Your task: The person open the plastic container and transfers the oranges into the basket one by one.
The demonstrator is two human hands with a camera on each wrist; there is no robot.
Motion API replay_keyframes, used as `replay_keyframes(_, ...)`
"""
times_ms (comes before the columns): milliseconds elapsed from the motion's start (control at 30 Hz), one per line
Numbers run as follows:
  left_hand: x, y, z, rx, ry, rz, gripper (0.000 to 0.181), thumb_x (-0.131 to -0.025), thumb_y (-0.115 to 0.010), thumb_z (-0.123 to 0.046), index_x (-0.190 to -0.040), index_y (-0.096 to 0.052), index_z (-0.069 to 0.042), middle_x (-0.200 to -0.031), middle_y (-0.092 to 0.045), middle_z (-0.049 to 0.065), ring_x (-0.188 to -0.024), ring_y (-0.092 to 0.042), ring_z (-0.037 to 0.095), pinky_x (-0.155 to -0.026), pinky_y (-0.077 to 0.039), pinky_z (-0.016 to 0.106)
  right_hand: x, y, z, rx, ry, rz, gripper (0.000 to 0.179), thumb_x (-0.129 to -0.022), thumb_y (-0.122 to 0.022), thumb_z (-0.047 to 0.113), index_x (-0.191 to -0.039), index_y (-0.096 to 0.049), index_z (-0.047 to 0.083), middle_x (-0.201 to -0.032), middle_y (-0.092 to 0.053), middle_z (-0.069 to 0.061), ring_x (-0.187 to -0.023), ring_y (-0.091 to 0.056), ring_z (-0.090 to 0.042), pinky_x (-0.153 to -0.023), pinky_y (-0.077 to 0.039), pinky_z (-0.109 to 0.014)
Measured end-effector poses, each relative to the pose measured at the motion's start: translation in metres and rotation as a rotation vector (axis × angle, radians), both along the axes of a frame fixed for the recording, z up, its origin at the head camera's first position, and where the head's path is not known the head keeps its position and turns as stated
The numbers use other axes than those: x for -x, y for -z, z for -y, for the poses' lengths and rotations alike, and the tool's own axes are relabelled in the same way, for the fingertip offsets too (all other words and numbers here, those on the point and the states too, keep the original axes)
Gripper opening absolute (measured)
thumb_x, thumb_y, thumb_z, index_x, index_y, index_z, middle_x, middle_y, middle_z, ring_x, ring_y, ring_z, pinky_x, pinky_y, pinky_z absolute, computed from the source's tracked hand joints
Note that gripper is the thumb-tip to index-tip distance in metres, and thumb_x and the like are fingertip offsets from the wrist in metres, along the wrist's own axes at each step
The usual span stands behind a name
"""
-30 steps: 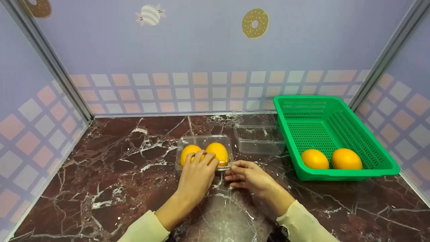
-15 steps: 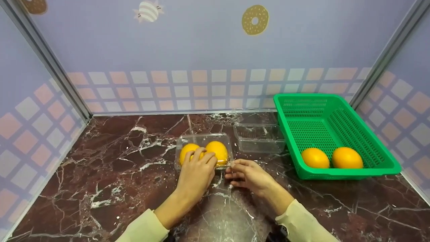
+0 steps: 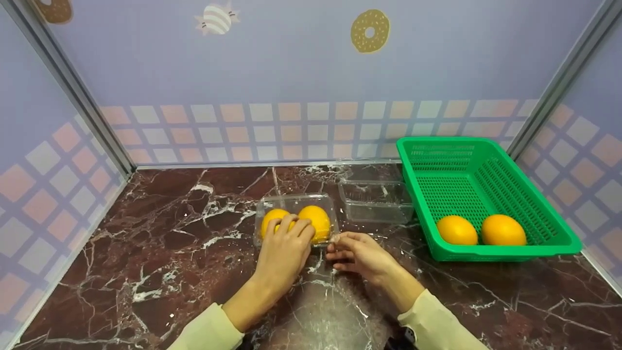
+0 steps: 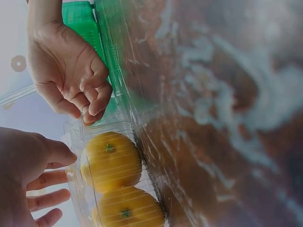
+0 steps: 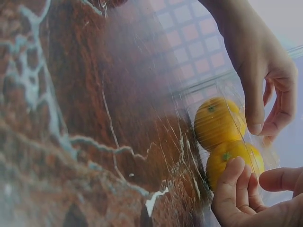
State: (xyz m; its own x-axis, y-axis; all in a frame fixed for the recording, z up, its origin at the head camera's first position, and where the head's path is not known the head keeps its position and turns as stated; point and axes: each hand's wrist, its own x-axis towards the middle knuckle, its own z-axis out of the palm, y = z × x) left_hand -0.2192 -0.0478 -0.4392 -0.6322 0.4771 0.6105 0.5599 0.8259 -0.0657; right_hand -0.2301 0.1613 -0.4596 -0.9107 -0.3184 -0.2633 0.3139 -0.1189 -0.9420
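In the head view a clear plastic clamshell box (image 3: 297,200) with two oranges (image 3: 315,222) inside rests at the middle of the counter. Both fruits show green stem ends through the ribbed wall in the left wrist view. My left hand (image 3: 285,249) lies over the box's front, its relaxed fingers spread on top of the lid. At the box's front right corner, my right hand (image 3: 363,256) pinches the rim between thumb and forefinger, the other fingers loosely bent below. The lid's far side stays hidden behind my left hand in the right wrist view.
Behind and right of the box is another clear plastic container (image 3: 374,209), its lid raised toward the wall. A green basket (image 3: 505,251) at the right holds two more oranges (image 3: 456,230). Tiled-pattern walls (image 3: 262,126) enclose the dark marbled counter (image 3: 160,253).
The view tilts slightly. Both hands keep their places at the box, with only tiny shifts of the fingers.
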Motion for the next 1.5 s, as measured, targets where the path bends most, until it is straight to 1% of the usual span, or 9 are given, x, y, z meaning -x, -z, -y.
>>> replay_keyframes(300,0.0,-0.001,0.003,-0.008,0.001,-0.019,0.012,-0.092,-0.078,-0.017,-0.101,-0.071,-0.014,-0.121,-0.074,0.002,-0.112,-0.064,0.026,-0.101,-0.049,0.046,-0.002,-0.001,0.001,-0.018,0.007,0.005,0.011,-0.106,-0.054,0.012,-0.104,-0.064,0.008,-0.096,-0.067,-0.004,-0.09,-0.071,-0.017,-0.076,-0.061,-0.028)
replay_keyframes(533,0.001,0.001,0.005,0.024,0.002,-0.017,0.014,-0.093,-0.079,-0.021,-0.103,-0.072,-0.014,-0.123,-0.074,0.003,-0.113,-0.064,0.027,-0.099,-0.05,0.046,-0.004,-0.006,0.005,-0.087,0.059,-0.005,0.011,-0.106,-0.055,0.011,-0.109,-0.062,0.003,-0.098,-0.066,-0.007,-0.084,-0.071,-0.016,-0.066,-0.057,-0.024)
replay_keyframes(667,0.001,0.002,0.009,0.042,-0.005,-0.016,0.018,-0.093,-0.08,-0.024,-0.105,-0.072,-0.014,-0.125,-0.073,0.003,-0.113,-0.065,0.028,-0.098,-0.05,0.046,-0.005,-0.009,0.009,-0.135,0.105,-0.023,0.014,-0.105,-0.055,0.009,-0.114,-0.06,0.0,-0.1,-0.064,-0.01,-0.079,-0.071,-0.016,-0.06,-0.055,-0.023)
replay_keyframes(833,0.0,0.002,0.017,0.03,-0.013,0.001,0.024,-0.09,-0.083,-0.023,-0.108,-0.071,-0.014,-0.128,-0.073,0.006,-0.114,-0.064,0.029,-0.097,-0.052,0.046,-0.008,-0.01,0.012,-0.171,0.152,-0.076,0.018,-0.103,-0.06,0.006,-0.118,-0.055,-0.003,-0.103,-0.064,-0.014,-0.074,-0.071,-0.016,-0.056,-0.056,-0.024)
replay_keyframes(1000,-0.003,0.002,0.028,0.002,-0.018,0.037,0.03,-0.089,-0.085,-0.022,-0.114,-0.069,-0.013,-0.134,-0.071,0.008,-0.121,-0.064,0.03,-0.095,-0.052,0.046,-0.012,-0.011,0.014,-0.199,0.182,-0.131,0.03,-0.1,-0.068,0.007,-0.12,-0.047,-0.002,-0.095,-0.058,-0.01,-0.063,-0.066,-0.014,-0.052,-0.055,-0.024)
replay_keyframes(1167,-0.003,0.003,0.039,-0.025,-0.062,0.088,0.036,-0.089,-0.085,-0.023,-0.116,-0.063,-0.01,-0.139,-0.066,0.014,-0.125,-0.062,0.034,-0.095,-0.052,0.047,-0.014,-0.012,0.015,-0.257,0.228,-0.238,0.03,-0.096,-0.072,0.004,-0.105,-0.044,0.004,-0.078,-0.048,-0.003,-0.052,-0.055,-0.013,-0.047,-0.046,-0.021)
replay_keyframes(1267,-0.004,0.004,0.046,-0.065,-0.099,0.141,0.039,-0.09,-0.084,-0.026,-0.115,-0.059,-0.007,-0.141,-0.061,0.018,-0.123,-0.061,0.036,-0.096,-0.052,0.048,-0.015,-0.012,0.016,-0.327,0.252,-0.344,0.032,-0.093,-0.075,0.003,-0.096,-0.044,0.006,-0.074,-0.043,0.0,-0.057,-0.046,-0.011,-0.05,-0.037,-0.019)
replay_keyframes(1367,-0.004,0.004,0.051,-0.137,-0.116,0.195,0.043,-0.09,-0.084,-0.026,-0.116,-0.056,-0.006,-0.138,-0.058,0.02,-0.118,-0.06,0.036,-0.092,-0.052,0.047,-0.016,-0.012,0.016,-0.41,0.272,-0.444,0.032,-0.091,-0.078,0.003,-0.09,-0.046,0.006,-0.074,-0.039,0.001,-0.064,-0.039,-0.012,-0.056,-0.031,-0.019)
replay_keyframes(1500,-0.004,0.005,0.058,-0.241,-0.123,0.239,0.052,-0.088,-0.087,-0.025,-0.122,-0.052,-0.006,-0.132,-0.053,0.02,-0.111,-0.058,0.036,-0.084,-0.051,0.043,-0.016,-0.012,0.016,-0.532,0.283,-0.541,0.031,-0.09,-0.081,0.006,-0.087,-0.049,0.007,-0.071,-0.039,0.002,-0.065,-0.039,-0.011,-0.059,-0.031,-0.02)
